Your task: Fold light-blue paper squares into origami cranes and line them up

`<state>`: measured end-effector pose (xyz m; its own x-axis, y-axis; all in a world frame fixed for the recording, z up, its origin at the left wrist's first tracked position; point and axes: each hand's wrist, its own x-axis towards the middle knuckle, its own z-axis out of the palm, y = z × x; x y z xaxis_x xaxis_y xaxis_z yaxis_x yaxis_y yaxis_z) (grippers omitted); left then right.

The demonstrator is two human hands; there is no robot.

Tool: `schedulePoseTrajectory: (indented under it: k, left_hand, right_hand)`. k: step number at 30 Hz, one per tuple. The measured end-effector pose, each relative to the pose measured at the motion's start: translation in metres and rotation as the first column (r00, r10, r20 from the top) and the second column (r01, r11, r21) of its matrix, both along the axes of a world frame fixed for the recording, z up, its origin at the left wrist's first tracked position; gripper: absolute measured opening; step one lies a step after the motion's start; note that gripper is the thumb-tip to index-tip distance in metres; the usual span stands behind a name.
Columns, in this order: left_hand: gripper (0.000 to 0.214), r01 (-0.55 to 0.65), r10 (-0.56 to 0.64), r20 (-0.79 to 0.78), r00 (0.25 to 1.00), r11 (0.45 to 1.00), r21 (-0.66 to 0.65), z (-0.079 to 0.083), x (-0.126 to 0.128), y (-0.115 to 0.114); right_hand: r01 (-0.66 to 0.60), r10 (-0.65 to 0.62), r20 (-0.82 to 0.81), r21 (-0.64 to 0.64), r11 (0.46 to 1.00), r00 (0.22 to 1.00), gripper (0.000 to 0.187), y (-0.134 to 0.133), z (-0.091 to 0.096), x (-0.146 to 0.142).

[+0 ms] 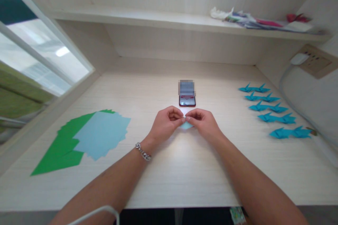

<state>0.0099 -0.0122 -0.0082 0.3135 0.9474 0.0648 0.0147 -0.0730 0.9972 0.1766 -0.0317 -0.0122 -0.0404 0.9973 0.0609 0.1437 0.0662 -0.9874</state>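
Between my fingertips is a small piece of light blue paper [187, 125], partly covered by the hands, so its folds are hard to make out. My left hand [169, 121] pinches its left side between thumb and forefinger. Opposite it, my right hand [202, 121] pinches the right side, and the two thumbs nearly meet. Just beyond the hands lies a phone [187, 101] with its screen lit. Fanned sheets of light blue paper [104, 133] rest at the left, partly over fanned green paper [60, 147].
Several blue origami cranes [268, 107] stand in a column of pairs at the right. A grey cable [293, 103] runs beside them from a plug [299, 58] in the wall socket [317, 61]. Papers [264, 23] lie on the shelf [158, 22] above. A window [52, 49] is at left.
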Motion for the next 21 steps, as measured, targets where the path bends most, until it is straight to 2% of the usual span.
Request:
schedulePoseTrajectory:
  k: [7, 11, 14, 21]
  left_hand:
    - [0.02, 0.013, -0.013, 0.005, 1.0, 1.0, 0.017, 0.0002, 0.0002, 0.0007]
    - [0.017, 0.014, -0.011, -0.05, 0.999, 0.998, 0.053, -0.0008, 0.0002, 0.0005]
    - [0.017, 0.011, -0.01, -0.05, 0.999, 1.0, 0.026, 0.0004, 0.0004, 0.0004]
    - [0.019, -0.024, 0.025, 0.017, 1.0, 1.0, -0.018, 0.0041, 0.0001, -0.0003]
  right_hand:
    - [0.018, -0.021, -0.076, -0.045, 0.999, 0.997, 0.016, 0.0025, -0.0043, 0.0016]
    - [0.017, -0.017, -0.004, -0.033, 0.999, 1.0, 0.014, 0.0018, -0.0045, 0.0011]
    - [0.013, -0.013, 0.02, -0.011, 1.0, 1.0, 0.014, 0.0012, -0.0031, 0.0006]
    - [0.031, -0.033, -0.089, -0.015, 0.999, 0.996, 0.018, 0.0007, -0.0017, -0.0013]
